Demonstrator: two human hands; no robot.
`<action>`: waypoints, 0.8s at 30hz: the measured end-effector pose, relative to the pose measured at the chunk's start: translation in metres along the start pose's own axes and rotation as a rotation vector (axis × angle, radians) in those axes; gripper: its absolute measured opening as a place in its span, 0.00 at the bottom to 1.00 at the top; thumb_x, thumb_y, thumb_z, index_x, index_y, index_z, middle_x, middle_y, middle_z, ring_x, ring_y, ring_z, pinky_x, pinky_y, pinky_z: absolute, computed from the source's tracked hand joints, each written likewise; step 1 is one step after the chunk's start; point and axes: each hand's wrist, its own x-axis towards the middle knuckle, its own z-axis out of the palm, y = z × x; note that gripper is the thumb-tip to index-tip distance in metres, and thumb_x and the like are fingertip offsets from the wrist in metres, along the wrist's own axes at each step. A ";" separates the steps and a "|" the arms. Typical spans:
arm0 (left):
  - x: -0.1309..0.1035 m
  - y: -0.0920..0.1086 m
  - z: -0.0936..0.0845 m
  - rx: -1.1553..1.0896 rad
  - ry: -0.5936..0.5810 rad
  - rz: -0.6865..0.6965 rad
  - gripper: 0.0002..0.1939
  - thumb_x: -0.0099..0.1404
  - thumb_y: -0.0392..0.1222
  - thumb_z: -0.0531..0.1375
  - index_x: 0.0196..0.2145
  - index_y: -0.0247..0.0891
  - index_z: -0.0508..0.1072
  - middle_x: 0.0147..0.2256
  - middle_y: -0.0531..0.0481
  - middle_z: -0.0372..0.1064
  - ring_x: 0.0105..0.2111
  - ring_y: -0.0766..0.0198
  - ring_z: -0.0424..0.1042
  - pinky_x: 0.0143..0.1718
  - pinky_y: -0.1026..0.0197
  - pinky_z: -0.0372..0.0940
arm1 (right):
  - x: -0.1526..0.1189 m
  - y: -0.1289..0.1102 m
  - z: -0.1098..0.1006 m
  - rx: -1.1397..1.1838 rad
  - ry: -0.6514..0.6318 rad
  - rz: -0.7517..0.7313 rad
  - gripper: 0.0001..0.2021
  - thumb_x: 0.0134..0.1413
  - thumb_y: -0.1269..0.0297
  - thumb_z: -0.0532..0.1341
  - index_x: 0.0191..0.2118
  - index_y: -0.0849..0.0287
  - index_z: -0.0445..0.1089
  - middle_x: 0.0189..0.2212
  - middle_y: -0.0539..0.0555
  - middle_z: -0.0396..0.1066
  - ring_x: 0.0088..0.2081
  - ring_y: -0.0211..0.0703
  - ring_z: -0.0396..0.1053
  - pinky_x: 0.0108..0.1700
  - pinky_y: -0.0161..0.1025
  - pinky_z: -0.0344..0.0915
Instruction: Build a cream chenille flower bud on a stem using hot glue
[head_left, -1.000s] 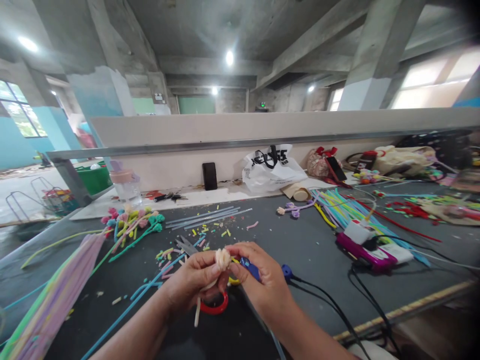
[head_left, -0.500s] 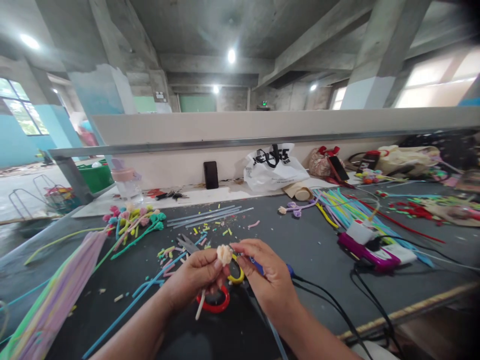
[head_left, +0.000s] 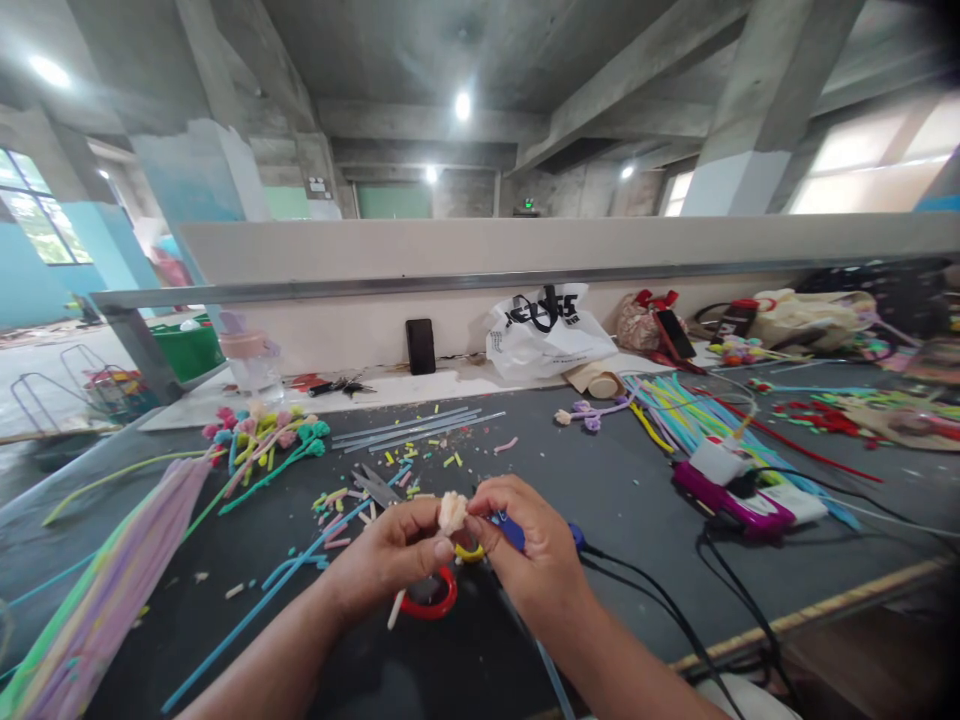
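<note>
Between the fingertips of my left hand [head_left: 390,552] is a small cream fuzzy flower [head_left: 452,512], its pale stem [head_left: 396,610] sticking out below the hand. My right hand [head_left: 529,540] is closed in a pinch at the flower's right edge; its fingertips touch the petals. Beneath both hands lie scissors [head_left: 376,487] with one red loop [head_left: 433,600] and a yellow loop [head_left: 470,552], partly hidden by the fingers. Behind my right hand a blue tool [head_left: 510,530] with a black cord lies on the table, mostly covered.
Cut fuzzy bits litter the dark table [head_left: 600,600]. Finished fuzzy flowers [head_left: 262,435] and a pastel stem bundle [head_left: 127,560] lie left. Clear sticks [head_left: 420,430] lie ahead. On the right are coloured stems [head_left: 705,410], a purple device [head_left: 735,500] and trailing cords [head_left: 660,600]. A phone [head_left: 421,347] leans at the back.
The cream flower has turned a little in my fingers and shows a different side. My left thumb now lies lower, below the flower. The view has shifted slightly.
</note>
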 end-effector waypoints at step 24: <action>0.004 -0.011 0.000 -0.033 0.090 0.026 0.21 0.62 0.54 0.54 0.21 0.34 0.61 0.19 0.56 0.50 0.21 0.72 0.46 0.23 0.65 0.41 | -0.006 -0.006 0.001 -0.162 0.071 -0.160 0.04 0.52 0.72 0.59 0.33 0.56 0.68 0.33 0.52 0.69 0.36 0.42 0.66 0.42 0.42 0.59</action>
